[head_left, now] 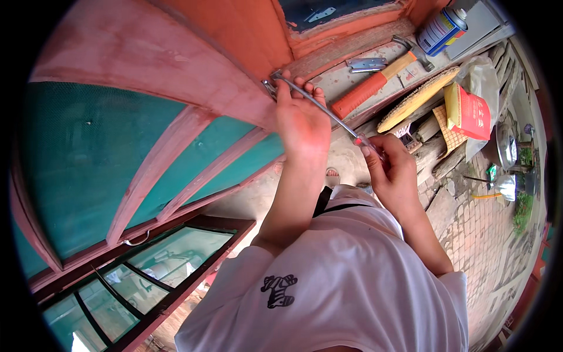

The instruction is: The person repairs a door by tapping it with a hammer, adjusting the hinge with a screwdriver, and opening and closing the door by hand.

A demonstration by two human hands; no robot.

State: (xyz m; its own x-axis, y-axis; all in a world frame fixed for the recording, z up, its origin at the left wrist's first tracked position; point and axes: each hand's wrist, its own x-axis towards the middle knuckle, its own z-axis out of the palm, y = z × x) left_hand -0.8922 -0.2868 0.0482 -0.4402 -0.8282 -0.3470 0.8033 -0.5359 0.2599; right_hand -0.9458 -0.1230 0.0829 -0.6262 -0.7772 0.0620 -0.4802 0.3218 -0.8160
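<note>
My right hand [394,170] is closed round the handle of a long-shafted screwdriver [328,112]. Its shaft slants up and left across my left hand [302,120] to a metal hinge [270,88] at the edge of the pink-red wooden door [234,76]. The palm of my left hand is turned up. Its thumb and curled fingers close in around the shaft near the tip, and whatever they pinch there is too small to make out. The hinge lies between the door and the orange frame [258,35], partly hidden by my fingers.
On the sill right of my hands lie metal hinges [366,63] and a hammer [375,85] with a red-orange handle. Behind stands a blue spray can [441,32]. A yellow-edged pad [417,100] and a red-yellow packet [467,114] rest on stacked logs [431,129]. A glazed window sash [141,281] is at lower left.
</note>
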